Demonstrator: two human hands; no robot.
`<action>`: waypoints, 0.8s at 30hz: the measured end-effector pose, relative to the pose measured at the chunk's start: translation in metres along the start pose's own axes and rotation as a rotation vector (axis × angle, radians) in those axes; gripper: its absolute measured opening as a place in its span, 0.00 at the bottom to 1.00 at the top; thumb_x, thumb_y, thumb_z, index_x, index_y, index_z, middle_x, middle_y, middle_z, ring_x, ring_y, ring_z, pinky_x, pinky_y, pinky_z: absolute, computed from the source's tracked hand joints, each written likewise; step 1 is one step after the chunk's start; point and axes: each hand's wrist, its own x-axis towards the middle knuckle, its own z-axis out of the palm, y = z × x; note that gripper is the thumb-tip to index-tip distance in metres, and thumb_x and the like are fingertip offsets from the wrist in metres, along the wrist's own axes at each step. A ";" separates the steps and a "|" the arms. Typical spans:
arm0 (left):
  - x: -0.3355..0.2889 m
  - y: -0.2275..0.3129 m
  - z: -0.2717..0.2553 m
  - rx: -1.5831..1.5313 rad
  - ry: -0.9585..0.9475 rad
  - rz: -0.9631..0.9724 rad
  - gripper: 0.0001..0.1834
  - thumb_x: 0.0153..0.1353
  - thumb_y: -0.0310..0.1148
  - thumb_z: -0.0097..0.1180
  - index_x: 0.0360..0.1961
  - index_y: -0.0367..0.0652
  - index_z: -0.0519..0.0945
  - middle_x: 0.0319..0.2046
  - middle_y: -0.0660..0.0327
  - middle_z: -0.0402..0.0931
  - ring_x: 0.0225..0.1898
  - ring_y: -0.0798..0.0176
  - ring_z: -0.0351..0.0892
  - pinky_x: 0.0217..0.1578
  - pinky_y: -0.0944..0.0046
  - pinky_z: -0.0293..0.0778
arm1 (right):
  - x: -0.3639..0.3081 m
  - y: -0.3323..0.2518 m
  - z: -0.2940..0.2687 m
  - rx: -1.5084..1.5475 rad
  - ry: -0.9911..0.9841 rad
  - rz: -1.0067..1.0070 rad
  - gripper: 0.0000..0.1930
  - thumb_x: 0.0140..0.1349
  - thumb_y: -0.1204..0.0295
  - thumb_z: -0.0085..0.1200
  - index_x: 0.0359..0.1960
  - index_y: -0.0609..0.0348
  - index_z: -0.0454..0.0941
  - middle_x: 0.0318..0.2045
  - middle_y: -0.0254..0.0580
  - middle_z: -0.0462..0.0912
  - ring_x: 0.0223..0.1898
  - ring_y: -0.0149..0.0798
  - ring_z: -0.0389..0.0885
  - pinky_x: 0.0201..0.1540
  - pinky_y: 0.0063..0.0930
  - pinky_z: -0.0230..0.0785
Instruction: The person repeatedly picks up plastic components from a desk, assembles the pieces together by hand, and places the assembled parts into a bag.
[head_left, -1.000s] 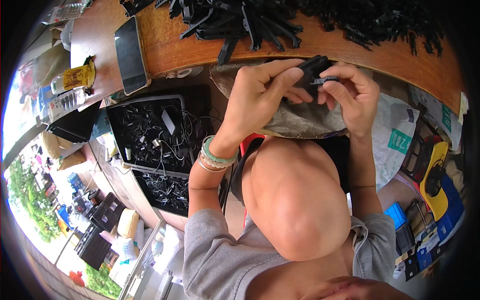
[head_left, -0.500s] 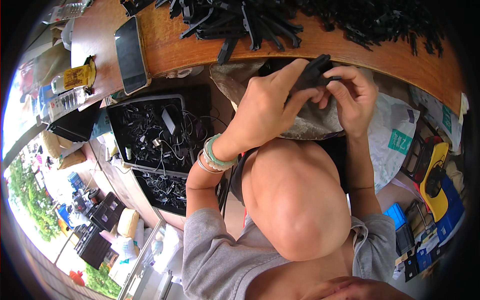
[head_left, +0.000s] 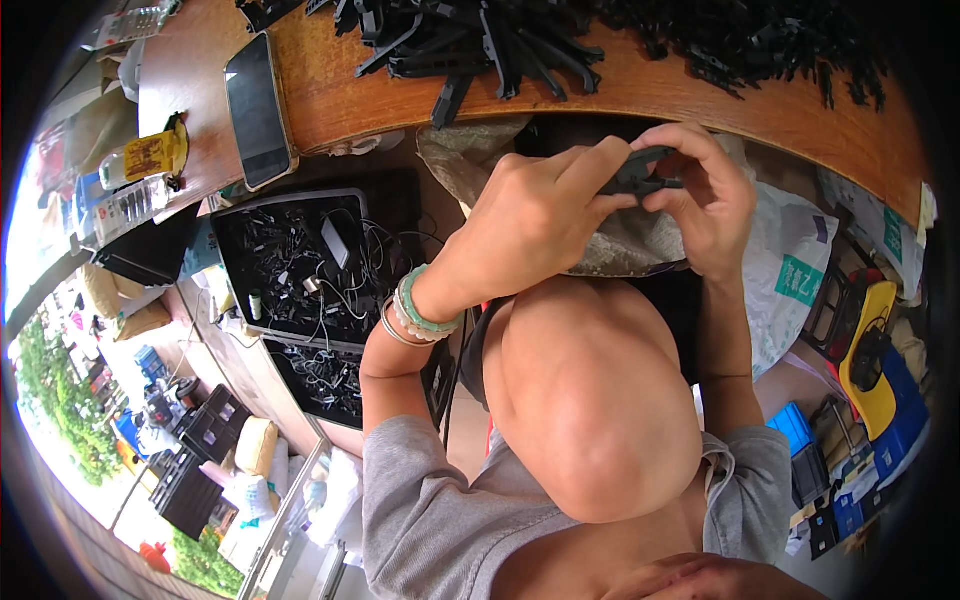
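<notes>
Both my hands meet just below the table edge, in front of a crumpled beige cloth or sack (head_left: pixel 640 248). Between them is a black plastic clip-like part (head_left: pixel 632 178), with its arms parted toward the right. My left hand (head_left: pixel 530 215), with bracelets on the wrist, is closed on its left end, thumb below and fingers above. The fingers of my right hand (head_left: pixel 715 200) curl around the right end, thumb and forefinger pinching its arms. Fingers cover much of the part, and I cannot make out any smaller piece inside it.
Piles of long black plastic pieces (head_left: pixel 490 50) and smaller black pieces (head_left: pixel 740 50) lie on the wooden table (head_left: pixel 340 95). A phone (head_left: pixel 258 110) rests at its left. Black bins (head_left: pixel 290 255) of parts and cables stand lower left; a white plastic bag (head_left: pixel 785 270) hangs at right.
My right hand has moved in onto the black part; the small ridged piece it pinched beside it no longer shows clearly. The part has turned from slanting upward to nearly level.
</notes>
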 end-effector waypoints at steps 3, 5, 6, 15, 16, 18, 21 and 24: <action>0.001 -0.001 0.002 0.028 -0.010 0.028 0.20 0.49 0.23 0.65 0.45 0.35 0.77 0.27 0.49 0.79 0.25 0.47 0.79 0.23 0.60 0.74 | -0.003 0.003 0.001 -0.041 0.040 -0.012 0.16 0.49 0.82 0.64 0.41 0.67 0.79 0.35 0.39 0.80 0.33 0.28 0.75 0.36 0.17 0.66; 0.001 -0.002 0.003 0.026 -0.007 0.041 0.19 0.49 0.23 0.65 0.44 0.35 0.77 0.27 0.49 0.78 0.24 0.47 0.79 0.23 0.60 0.74 | -0.005 0.006 0.002 -0.064 0.075 -0.021 0.15 0.49 0.83 0.63 0.41 0.67 0.79 0.34 0.39 0.80 0.32 0.28 0.76 0.36 0.17 0.66; 0.002 -0.002 0.005 -0.006 -0.006 0.025 0.19 0.49 0.24 0.65 0.45 0.35 0.77 0.27 0.49 0.79 0.25 0.47 0.79 0.24 0.60 0.74 | -0.005 0.008 0.002 -0.047 0.087 -0.044 0.14 0.49 0.84 0.62 0.40 0.67 0.79 0.34 0.39 0.80 0.32 0.28 0.76 0.35 0.17 0.67; -0.003 -0.017 0.002 -0.049 0.018 0.034 0.16 0.50 0.23 0.65 0.42 0.36 0.80 0.29 0.54 0.80 0.28 0.56 0.80 0.28 0.64 0.75 | 0.013 0.002 -0.030 -0.260 -0.022 -0.074 0.09 0.51 0.82 0.62 0.36 0.65 0.81 0.35 0.37 0.79 0.34 0.30 0.76 0.36 0.23 0.68; -0.001 -0.019 0.001 -0.007 0.107 0.089 0.14 0.50 0.22 0.65 0.40 0.36 0.81 0.28 0.56 0.80 0.27 0.59 0.80 0.28 0.66 0.75 | 0.013 0.003 -0.037 -0.340 0.146 -0.072 0.08 0.51 0.80 0.63 0.35 0.63 0.81 0.35 0.36 0.79 0.35 0.32 0.76 0.37 0.25 0.68; 0.002 -0.032 -0.004 0.200 0.386 0.137 0.05 0.50 0.20 0.65 0.28 0.36 0.81 0.25 0.59 0.79 0.23 0.66 0.76 0.25 0.70 0.72 | 0.023 0.018 -0.051 -0.663 0.262 -0.195 0.08 0.51 0.79 0.63 0.34 0.62 0.81 0.34 0.35 0.78 0.36 0.33 0.76 0.37 0.27 0.68; 0.011 -0.037 -0.009 0.362 0.517 -0.120 0.06 0.51 0.24 0.65 0.27 0.39 0.78 0.23 0.58 0.75 0.20 0.57 0.74 0.22 0.63 0.71 | 0.029 0.024 -0.060 -1.059 0.370 -0.309 0.07 0.51 0.78 0.64 0.32 0.58 0.81 0.32 0.34 0.76 0.38 0.36 0.75 0.39 0.31 0.67; 0.020 -0.046 -0.009 0.528 0.533 -0.143 0.06 0.52 0.25 0.65 0.26 0.40 0.77 0.21 0.59 0.72 0.16 0.58 0.71 0.20 0.64 0.68 | 0.030 0.023 -0.058 -1.179 0.337 -0.323 0.07 0.50 0.79 0.63 0.31 0.56 0.81 0.33 0.33 0.76 0.39 0.37 0.75 0.40 0.32 0.67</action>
